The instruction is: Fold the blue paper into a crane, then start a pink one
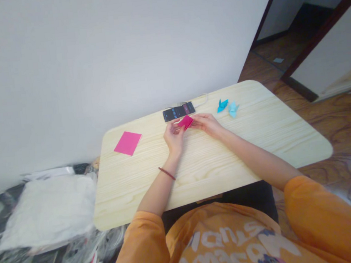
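Being pinched between the left hand [172, 136] and right hand [206, 125], the folded magenta paper [186, 122] could slip if gripped unevenly.

Our left arm [158, 192] rose steeply from the lower middle of the frame, while our right arm [256, 152] slanted in from the lower right. Our left hand [174, 136] and right hand [206, 125] came together near the centre, their fingers pinching inward from opposite sides.
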`<act>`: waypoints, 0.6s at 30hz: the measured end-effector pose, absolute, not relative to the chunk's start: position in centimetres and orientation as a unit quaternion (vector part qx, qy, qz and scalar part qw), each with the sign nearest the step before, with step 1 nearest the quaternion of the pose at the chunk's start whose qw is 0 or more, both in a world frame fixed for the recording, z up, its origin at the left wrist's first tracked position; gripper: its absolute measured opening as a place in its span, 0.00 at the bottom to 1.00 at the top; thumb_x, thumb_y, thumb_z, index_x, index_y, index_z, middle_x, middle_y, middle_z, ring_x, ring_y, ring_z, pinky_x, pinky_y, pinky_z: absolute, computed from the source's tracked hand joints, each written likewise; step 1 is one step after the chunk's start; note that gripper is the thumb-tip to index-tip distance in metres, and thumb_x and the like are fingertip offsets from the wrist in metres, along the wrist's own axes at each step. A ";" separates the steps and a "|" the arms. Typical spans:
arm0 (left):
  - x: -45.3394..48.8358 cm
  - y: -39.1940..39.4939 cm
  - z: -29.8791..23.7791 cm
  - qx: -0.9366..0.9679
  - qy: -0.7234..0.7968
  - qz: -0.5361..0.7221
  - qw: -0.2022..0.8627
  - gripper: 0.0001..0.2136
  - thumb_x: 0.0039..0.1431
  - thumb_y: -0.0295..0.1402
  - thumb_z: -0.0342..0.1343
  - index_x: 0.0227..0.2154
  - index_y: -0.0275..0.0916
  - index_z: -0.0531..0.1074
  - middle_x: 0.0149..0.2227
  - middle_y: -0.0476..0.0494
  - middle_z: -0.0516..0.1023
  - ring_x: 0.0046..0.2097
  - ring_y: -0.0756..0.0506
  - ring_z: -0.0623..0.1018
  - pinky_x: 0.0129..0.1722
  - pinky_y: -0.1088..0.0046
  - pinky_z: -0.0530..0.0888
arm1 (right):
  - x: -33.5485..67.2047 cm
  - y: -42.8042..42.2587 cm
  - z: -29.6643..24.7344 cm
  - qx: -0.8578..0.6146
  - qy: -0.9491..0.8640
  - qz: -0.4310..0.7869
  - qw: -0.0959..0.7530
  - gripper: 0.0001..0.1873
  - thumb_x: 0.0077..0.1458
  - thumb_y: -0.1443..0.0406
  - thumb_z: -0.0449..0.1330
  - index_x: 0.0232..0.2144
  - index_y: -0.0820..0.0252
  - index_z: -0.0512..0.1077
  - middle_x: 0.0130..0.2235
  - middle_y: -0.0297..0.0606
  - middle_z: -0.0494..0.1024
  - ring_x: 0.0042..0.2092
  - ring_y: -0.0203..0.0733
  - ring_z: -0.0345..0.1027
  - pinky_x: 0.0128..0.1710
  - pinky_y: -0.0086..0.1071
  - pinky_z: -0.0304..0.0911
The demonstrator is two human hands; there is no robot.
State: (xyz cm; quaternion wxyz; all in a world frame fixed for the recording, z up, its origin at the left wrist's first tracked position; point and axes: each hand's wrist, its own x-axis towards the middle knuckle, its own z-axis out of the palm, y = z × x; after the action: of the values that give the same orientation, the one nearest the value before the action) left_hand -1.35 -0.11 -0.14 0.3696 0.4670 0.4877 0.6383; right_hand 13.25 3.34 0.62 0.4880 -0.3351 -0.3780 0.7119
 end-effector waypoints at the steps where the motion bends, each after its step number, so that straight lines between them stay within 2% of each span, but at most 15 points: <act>1: -1.3 -0.1 -0.1 0.461 0.489 0.641 0.370 0.16 0.45 0.29 0.66 0.38 0.39 0.70 0.32 0.47 0.79 0.34 0.48 0.79 0.38 0.72 0.75 | 13.3 3.4 0.6 -0.341 -0.381 0.710 0.485 0.19 0.32 0.56 0.75 0.27 0.60 0.79 0.31 0.37 0.82 0.35 0.38 0.75 0.46 0.36 0.71; 6: -1.3 0.0 -0.2 0.405 0.490 0.680 0.365 0.18 0.45 0.28 0.65 0.34 0.42 0.60 0.30 0.52 0.75 0.31 0.51 0.78 0.34 0.77 0.73 | 13.4 3.6 0.2 -0.361 -0.402 0.705 0.460 0.20 0.29 0.62 0.75 0.29 0.60 0.79 0.34 0.38 0.83 0.37 0.40 0.76 0.47 0.38 0.69; 9: -1.4 0.0 -0.3 0.402 0.471 0.692 0.371 0.18 0.46 0.29 0.64 0.29 0.42 0.57 0.33 0.51 0.74 0.31 0.52 0.78 0.34 0.76 0.73 | 13.5 3.7 -0.1 -0.376 -0.415 0.701 0.441 0.21 0.28 0.64 0.75 0.30 0.60 0.79 0.33 0.38 0.83 0.36 0.41 0.76 0.46 0.38 0.69; 12: -1.5 0.1 -0.3 0.423 0.480 0.675 0.368 0.13 0.48 0.29 0.63 0.26 0.40 0.61 0.32 0.50 0.74 0.33 0.52 0.77 0.35 0.76 0.73 | 13.5 3.7 -0.2 -0.386 -0.419 0.696 0.436 0.20 0.28 0.64 0.75 0.30 0.60 0.78 0.32 0.38 0.83 0.35 0.41 0.76 0.44 0.38 0.69; 14: -1.5 0.2 -0.4 0.431 0.492 0.659 0.371 0.09 0.48 0.30 0.63 0.27 0.39 0.66 0.32 0.49 0.74 0.35 0.51 0.77 0.37 0.75 0.73 | 13.5 3.7 -0.2 -0.388 -0.418 0.695 0.438 0.19 0.29 0.63 0.75 0.29 0.60 0.78 0.31 0.38 0.82 0.33 0.40 0.76 0.42 0.37 0.69; 18: -1.2 0.3 -0.5 0.422 0.487 0.655 0.395 0.14 0.43 0.32 0.68 0.33 0.39 0.70 0.35 0.46 0.76 0.38 0.49 0.77 0.41 0.71 0.74 | 13.5 3.7 -0.4 -0.383 -0.428 0.693 0.436 0.19 0.30 0.61 0.75 0.30 0.59 0.79 0.32 0.36 0.82 0.34 0.40 0.76 0.43 0.37 0.68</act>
State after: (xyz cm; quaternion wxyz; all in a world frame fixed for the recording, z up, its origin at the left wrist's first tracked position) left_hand -1.22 0.33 -0.53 0.3950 0.4224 0.4868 0.6547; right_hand 13.49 3.68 -0.36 0.4358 -0.3828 -0.4282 0.6930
